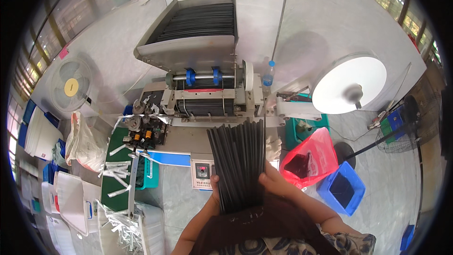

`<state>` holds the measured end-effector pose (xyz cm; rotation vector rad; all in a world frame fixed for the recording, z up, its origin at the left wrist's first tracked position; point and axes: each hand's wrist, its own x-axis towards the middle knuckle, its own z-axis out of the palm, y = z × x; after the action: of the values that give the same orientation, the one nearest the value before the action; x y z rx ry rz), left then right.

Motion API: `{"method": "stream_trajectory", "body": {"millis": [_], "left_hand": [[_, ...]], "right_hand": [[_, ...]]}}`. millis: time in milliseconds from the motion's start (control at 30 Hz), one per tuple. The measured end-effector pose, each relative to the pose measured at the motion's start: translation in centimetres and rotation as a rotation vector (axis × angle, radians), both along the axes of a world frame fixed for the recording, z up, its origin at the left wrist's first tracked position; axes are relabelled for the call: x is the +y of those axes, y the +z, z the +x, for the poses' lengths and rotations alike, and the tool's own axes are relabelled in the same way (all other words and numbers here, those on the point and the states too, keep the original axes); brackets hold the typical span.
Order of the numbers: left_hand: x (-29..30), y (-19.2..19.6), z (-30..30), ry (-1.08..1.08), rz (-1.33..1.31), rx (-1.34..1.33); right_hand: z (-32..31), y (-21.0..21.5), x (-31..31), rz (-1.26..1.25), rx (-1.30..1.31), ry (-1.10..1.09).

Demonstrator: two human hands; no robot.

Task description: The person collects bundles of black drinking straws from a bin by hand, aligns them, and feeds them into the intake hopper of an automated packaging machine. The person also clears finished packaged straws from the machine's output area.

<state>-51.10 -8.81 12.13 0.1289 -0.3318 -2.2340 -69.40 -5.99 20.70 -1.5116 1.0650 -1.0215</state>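
Dark brown cloth (285, 224) over the worker's front sits closest to me, with beige, dark-patterned fabric (295, 244) showing below it. Just beyond, a thick bundle of long, slim, black sticks (239, 160) is held up between the hands, its far ends uneven and slightly fanned toward the grey table (181, 137). The left hand (215, 190) presses one flank and the right hand (274, 181) the other, so both are clamped on the bundle, thumbs showing; most of the fingers are hidden, and I can't tell whether the lower end leans on the cloth.

Each stick looks straight, stiff and light, though so many together probably carry some weight. Their dull surface suggests a fair grip against skin, yet I see no band, so inner ones could slide lengthwise if the squeeze slackened. Being thin, a single stick might snap if bent. I'd take hold from both flanks, toward the lower half, with broad, even pressure, and leave the far ends free. Similar black sticks (198, 21) lie crosswise in the grey metal hopper (191, 47) beyond.
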Motion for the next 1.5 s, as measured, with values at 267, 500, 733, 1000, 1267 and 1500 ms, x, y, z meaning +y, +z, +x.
{"method": "stream_trajectory", "body": {"millis": [267,500,733,1000,1267,1500], "left_hand": [[0.3,1.6,-0.2,0.025,0.005,-0.151],[0.7,-0.4,-0.1,0.069,0.089,-0.322],[0.6,1.1,-0.8,0.031,0.054,-0.183],[0.3,4.1,-0.6,-0.143,-0.067,0.071],[0.3,5.9,-0.7,-0.351,-0.148,0.188],[0.5,1.5,-0.8,-0.405,-0.081,0.216]], "right_hand": [[-1.4,-0.7,-0.3,-0.151,0.445,0.049],[-2.4,0.4,-0.9,0.574,0.035,0.314],[-2.1,3.7,-3.1,-0.499,0.188,-0.545],[3.5,8.1,-5.0,-0.828,0.813,-0.31],[2.9,9.9,-3.2,-0.375,0.316,-0.185],[-4.3,16.6,2.9,-0.447,-0.264,-0.499]]}}
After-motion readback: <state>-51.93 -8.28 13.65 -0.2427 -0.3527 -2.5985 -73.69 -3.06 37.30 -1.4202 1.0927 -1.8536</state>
